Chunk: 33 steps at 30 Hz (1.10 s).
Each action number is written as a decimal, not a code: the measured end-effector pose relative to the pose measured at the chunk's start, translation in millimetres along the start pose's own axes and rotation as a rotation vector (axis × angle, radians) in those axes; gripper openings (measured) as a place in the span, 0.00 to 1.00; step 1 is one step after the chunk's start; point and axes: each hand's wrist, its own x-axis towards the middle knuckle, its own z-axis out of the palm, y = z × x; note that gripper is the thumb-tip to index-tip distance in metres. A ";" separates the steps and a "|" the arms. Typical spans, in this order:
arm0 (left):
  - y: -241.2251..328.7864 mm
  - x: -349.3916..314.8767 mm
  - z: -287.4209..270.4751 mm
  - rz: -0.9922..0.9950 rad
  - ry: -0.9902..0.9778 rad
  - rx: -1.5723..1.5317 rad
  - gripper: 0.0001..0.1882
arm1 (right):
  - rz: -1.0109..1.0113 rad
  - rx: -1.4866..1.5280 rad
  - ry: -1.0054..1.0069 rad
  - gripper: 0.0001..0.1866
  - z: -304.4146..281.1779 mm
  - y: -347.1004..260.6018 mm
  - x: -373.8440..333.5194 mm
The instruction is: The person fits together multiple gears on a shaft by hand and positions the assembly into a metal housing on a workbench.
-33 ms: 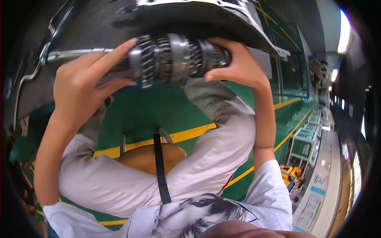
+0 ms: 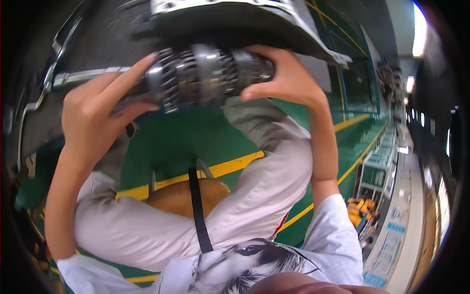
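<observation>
Between the fingers of the left hand (image 2: pixel 87 111) and the right hand (image 2: pixel 296 77), the metal gear shaft (image 2: pixel 208 73) lies crosswise, just short of a metal casing (image 2: pixel 205 5) beyond the fingertips. Each hand's fingers are parted only by the thickness of the part: the right ones curve around its end, thumb nearest the wearer, while the left ones straddle the other end, forefinger along the far side (blur softens the gear teeth here). The step in hand looks like holding the shaft up two-handed and steadying it. Any move from this grip would seem to call for both ends shifting together, fingers kept off the casing; whether the shaft's underside rests on anything I cannot tell.
</observation>
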 end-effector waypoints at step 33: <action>3.5 20.3 -13.6 0.002 -0.072 -0.018 0.27 | -0.192 -0.091 0.097 0.48 38.6 37.8 19.4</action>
